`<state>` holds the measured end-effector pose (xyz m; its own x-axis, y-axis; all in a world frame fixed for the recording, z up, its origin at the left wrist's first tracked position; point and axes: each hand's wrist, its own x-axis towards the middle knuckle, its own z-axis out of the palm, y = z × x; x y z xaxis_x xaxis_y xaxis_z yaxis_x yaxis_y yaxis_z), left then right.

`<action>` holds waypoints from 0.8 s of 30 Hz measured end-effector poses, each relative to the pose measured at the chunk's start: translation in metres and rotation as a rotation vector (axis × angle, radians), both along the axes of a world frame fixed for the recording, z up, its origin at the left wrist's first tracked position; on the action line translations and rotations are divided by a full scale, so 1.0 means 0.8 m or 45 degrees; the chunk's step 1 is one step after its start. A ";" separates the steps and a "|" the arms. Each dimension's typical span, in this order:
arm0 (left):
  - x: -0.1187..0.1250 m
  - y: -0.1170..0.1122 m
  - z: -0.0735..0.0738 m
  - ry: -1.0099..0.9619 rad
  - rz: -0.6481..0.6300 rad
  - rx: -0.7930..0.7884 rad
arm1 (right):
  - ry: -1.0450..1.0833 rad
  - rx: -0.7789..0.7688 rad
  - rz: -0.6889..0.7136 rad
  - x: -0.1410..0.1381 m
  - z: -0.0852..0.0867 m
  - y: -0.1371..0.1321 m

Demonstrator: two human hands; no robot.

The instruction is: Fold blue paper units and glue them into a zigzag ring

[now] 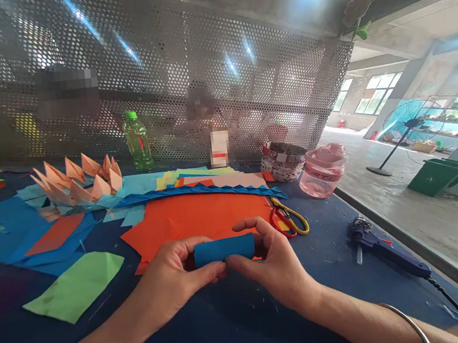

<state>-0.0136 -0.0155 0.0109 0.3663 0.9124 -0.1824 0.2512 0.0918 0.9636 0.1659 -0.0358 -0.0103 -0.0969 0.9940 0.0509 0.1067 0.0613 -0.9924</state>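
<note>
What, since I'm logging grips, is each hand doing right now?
Left hand: closed, holding the left end of the blue paper.
Right hand: closed, holding its right end, one finger raised.

Near ctr: 1 left hand [174,271], 1 right hand [271,260], 1 blue paper pc [224,250], 1 bangle [406,317]. Right: 1 pr scissors [294,211], 1 glue gun [393,255], 1 pink jug [323,175], 1 patterned pot [281,167]. Left: 1 green paper sht [75,290] near, 1 peach spiked ring [86,192] far, min. 8 spikes, exact no. unclear due to overlap. Far ctr: 1 green btl [138,143], 1 pointed blue strip [202,189]. Blue shts [7,216] left & orange shts [201,215] ctr: several ea., stacked, can't count. Far right: 1 fan [411,123], 1 green bin [438,175], 1 flower [359,7].
</note>
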 end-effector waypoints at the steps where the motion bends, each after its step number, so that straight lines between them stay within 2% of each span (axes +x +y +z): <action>1: 0.001 0.000 0.000 -0.004 0.005 -0.007 | -0.006 0.003 0.003 0.000 0.000 0.000; 12: -0.001 -0.003 0.008 0.074 0.000 0.024 | -0.102 0.022 0.041 0.006 -0.003 0.002; 19: -0.006 0.004 0.002 0.081 -0.053 0.001 | -0.124 0.070 0.057 0.009 -0.008 0.006; 24: -0.007 0.007 0.004 0.077 -0.046 0.013 | -0.109 0.091 0.056 0.010 -0.006 0.007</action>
<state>-0.0193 -0.0102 0.0140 0.3877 0.9006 -0.1964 0.3123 0.0721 0.9473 0.1742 -0.0301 -0.0153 -0.1471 0.9829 0.1112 0.1869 0.1380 -0.9726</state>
